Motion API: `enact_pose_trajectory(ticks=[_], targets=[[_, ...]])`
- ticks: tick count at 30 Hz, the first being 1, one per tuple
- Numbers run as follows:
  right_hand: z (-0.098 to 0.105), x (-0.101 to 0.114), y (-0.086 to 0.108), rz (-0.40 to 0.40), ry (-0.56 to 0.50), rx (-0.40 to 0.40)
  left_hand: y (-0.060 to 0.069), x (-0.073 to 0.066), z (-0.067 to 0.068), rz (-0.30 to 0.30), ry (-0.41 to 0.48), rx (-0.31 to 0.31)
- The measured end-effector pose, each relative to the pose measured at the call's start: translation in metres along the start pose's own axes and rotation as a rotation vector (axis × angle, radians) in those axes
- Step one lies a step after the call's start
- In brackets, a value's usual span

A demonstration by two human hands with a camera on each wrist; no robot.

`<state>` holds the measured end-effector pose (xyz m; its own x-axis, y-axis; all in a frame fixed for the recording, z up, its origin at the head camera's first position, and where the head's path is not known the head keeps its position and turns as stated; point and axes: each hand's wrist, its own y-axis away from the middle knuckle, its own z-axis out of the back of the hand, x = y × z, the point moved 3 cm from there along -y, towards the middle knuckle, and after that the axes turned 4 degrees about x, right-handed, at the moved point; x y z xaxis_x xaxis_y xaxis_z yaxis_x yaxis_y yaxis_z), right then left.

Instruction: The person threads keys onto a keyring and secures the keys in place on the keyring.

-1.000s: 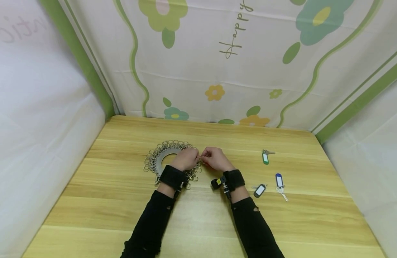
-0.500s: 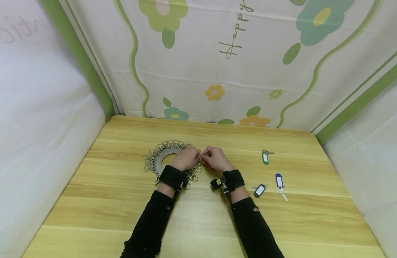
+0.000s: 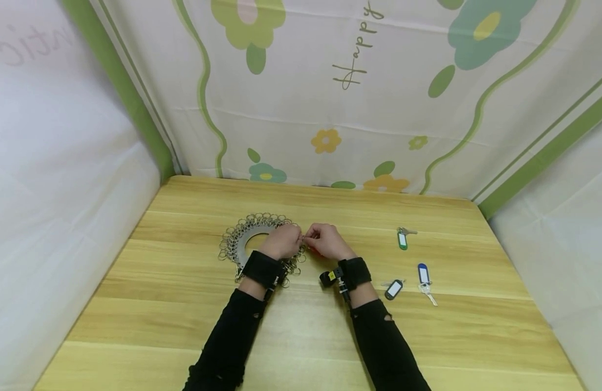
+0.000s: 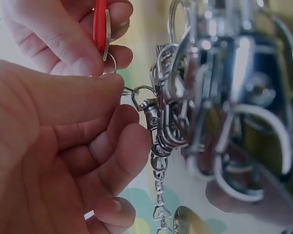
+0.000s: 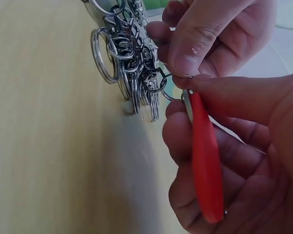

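A flat grey ring-shaped key holder lies left of the table's middle, fringed with clasps and split rings. Over its right side, my left hand pinches a small split ring hooked to one of the clasps. Against it, my right hand holds a red key tag between thumb and curled fingers. A flat silver metal piece lies along the tag, with a thin wire ring at its end. The fingertips meet and hide where the rings touch.
Right of the hands lie three tagged keys: a green tag, a blue tag and a black tag. The wooden table ends at a printed white curtain behind.
My right hand has shifted slightly left, so the fingertips of both hands now meet. The left hand, the key holder and the three tagged keys have stayed in place.
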<state>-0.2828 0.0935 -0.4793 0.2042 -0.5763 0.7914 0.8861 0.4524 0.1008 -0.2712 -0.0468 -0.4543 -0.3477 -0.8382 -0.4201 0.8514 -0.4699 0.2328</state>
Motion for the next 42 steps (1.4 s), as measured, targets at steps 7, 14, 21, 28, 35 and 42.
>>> enact_pose_trajectory(ticks=[7,14,21,28,35,42], targets=[[0.0003,0.0022,0.0001,0.004,-0.001,-0.009,-0.0020,0.0007,-0.0005,0.000,0.035,-0.029],[0.0009,-0.0011,-0.0003,-0.029,-0.032,-0.040,-0.0031,0.0001,0.0002,-0.030,0.028,-0.050],[0.0022,0.0001,-0.0001,-0.035,0.007,-0.059,-0.0054,0.0018,-0.0022,-0.009,-0.005,-0.020],[-0.0003,0.0022,-0.0007,0.010,0.037,-0.035,-0.0044,0.0025,-0.0030,0.010,0.005,-0.019],[0.0000,0.0029,0.0001,0.008,0.006,-0.035,-0.0029,0.0007,-0.0007,-0.009,0.052,-0.035],[0.0006,0.0025,0.0003,-0.035,-0.004,-0.068,-0.0049,0.0018,-0.0020,-0.016,0.044,-0.048]])
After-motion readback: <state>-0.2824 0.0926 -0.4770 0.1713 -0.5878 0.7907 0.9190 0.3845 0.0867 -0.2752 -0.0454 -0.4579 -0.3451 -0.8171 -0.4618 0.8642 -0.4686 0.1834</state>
